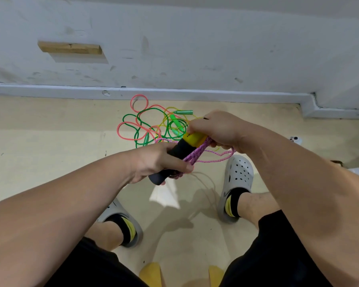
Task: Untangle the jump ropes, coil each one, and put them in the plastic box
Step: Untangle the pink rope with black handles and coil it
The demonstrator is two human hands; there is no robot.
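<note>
My left hand (153, 162) grips a black-and-yellow jump rope handle (182, 150) together with a bundle of pink braided rope (193, 156). My right hand (218, 131) pinches the rope at the handle's yellow end; a loose pink loop (222, 157) hangs below it. On the floor beyond lies a tangle of green (137, 129), pink (139, 103) and yellow (168, 119) plastic ropes with green handles (183, 112). The plastic box is not in view.
A white wall and grey skirting (174, 93) run just behind the tangle. My feet in grey clogs (236, 183) stand on the beige floor. A yellow object (151, 274) shows at the bottom edge, between my legs.
</note>
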